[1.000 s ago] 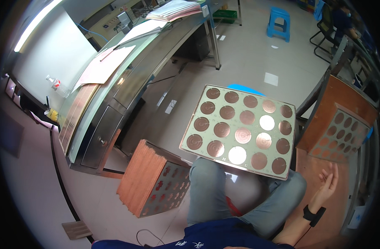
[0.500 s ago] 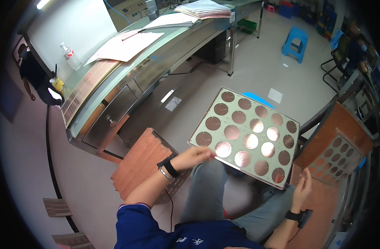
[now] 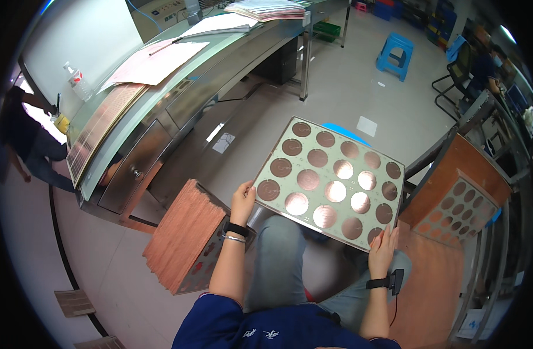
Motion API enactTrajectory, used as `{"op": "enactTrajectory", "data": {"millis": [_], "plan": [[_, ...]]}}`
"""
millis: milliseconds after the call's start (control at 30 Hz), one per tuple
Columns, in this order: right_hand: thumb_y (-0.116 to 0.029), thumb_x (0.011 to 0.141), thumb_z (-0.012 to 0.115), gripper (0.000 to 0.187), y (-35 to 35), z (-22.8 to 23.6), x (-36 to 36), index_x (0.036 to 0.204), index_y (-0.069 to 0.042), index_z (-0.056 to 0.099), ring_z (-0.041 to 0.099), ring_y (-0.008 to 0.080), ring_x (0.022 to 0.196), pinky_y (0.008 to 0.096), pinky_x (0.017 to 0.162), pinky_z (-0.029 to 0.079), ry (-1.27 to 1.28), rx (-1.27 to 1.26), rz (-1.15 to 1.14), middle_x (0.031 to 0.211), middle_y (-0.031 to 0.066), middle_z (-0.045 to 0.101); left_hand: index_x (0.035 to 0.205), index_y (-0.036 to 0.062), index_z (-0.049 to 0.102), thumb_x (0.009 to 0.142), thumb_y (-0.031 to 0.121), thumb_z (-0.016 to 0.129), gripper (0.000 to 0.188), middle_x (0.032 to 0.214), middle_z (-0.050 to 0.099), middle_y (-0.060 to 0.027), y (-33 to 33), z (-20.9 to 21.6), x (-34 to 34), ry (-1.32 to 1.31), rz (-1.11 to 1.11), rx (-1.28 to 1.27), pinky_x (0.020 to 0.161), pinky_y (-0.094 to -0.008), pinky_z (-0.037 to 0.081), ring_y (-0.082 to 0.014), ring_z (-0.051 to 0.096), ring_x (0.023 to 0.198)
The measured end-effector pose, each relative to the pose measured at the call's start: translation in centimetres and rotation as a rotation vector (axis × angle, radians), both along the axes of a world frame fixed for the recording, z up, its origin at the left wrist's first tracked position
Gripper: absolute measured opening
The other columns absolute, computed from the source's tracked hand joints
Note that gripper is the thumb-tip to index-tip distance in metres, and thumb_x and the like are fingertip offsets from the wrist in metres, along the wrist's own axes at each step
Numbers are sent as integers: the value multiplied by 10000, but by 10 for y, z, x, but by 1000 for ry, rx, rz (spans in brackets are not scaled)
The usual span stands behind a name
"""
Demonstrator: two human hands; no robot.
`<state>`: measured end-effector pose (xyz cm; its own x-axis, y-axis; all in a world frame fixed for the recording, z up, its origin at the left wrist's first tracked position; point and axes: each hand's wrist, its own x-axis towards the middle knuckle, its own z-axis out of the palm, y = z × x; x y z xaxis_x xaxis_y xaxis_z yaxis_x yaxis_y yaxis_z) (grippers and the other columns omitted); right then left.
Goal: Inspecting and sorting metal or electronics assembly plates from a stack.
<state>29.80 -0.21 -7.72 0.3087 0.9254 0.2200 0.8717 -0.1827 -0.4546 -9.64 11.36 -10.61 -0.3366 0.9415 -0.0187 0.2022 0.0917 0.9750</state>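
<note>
A square pale-green circuit board panel (image 3: pixel 313 195) with rows of round copper discs is held tilted above my knees. My left hand (image 3: pixel 243 202) grips its left corner, thumb on the upper face. At the near right corner, my right hand (image 3: pixel 384 247) has its fingers on the edge, partly covering one disc. Some discs shine with reflected light. Under the panel, part of a blue stool seat (image 3: pixel 346 134) shows past the far edge. Left of my knees stands a thick stack of copper-brown panels (image 3: pixel 179 235) with an uneven edge.
A similar disc-patterned panel (image 3: pixel 459 209) leans against a brown board (image 3: pixel 435 189) at right. The glass-topped desk (image 3: pixel 118 110) at left bears papers (image 3: pixel 156 61) and a bottle (image 3: pixel 77 81). A blue stool (image 3: pixel 395 56) stands farther off. One person (image 3: pixel 31 136) is at far left, another (image 3: pixel 484 70) sits at far right.
My left hand has moved from the panel's near edge to its left corner. My right hand, earlier apart from the panel, now holds the near right corner. The person at left has moved.
</note>
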Motion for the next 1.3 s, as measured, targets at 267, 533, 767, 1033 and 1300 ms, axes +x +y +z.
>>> {"op": "enactTrajectory", "data": {"millis": [267, 533, 767, 1033, 1300], "plan": [[-140, 883, 489, 548, -4, 0, -1, 1388, -43, 299, 167, 433, 1340, 468, 1083, 195, -29, -13, 64, 1434, 297, 176, 1026, -65, 611, 868, 112, 518, 255, 876, 650, -107, 6, 20, 7, 173, 68, 63, 687, -270, 471, -151, 597, 790], [-179, 896, 481, 562, -2, 6, -5, 1403, -55, 273, 174, 424, 1340, 472, 1082, 194, -101, -75, 43, 1437, 295, 169, 933, -58, 636, 856, 129, 529, 230, 777, 656, -127, 16, 35, 7, 275, 66, -81, 662, -294, 472, -179, 612, 721], [-198, 911, 459, 545, -3, 5, -6, 1407, -66, 273, 183, 416, 1339, 464, 1085, 194, -141, -81, 22, 1442, 284, 167, 818, -37, 645, 827, 126, 515, 208, 802, 623, -234, 14, 50, 14, 799, 60, 61, 658, -419, 485, -386, 609, 730], [-139, 934, 452, 443, -3, -1, 44, 1349, -11, 365, 453, 188, 1188, 321, 990, 358, 919, 63, 119, 1342, 196, 413, 890, -39, 603, 874, 137, 575, 179, 777, 619, -68, -13, 57, 4, 36, 44, 20, 638, -258, 463, -102, 574, 720], [-135, 956, 414, 426, -7, 52, 77, 1343, 20, 325, 546, 198, 1082, 298, 883, 467, 1498, 167, -23, 1271, 181, 486, 1160, -1, 464, 897, 40, 517, 271, 1155, 540, -112, -69, 79, 27, -967, -165, 109, 936, -322, 440, -179, 531, 1066]]}}
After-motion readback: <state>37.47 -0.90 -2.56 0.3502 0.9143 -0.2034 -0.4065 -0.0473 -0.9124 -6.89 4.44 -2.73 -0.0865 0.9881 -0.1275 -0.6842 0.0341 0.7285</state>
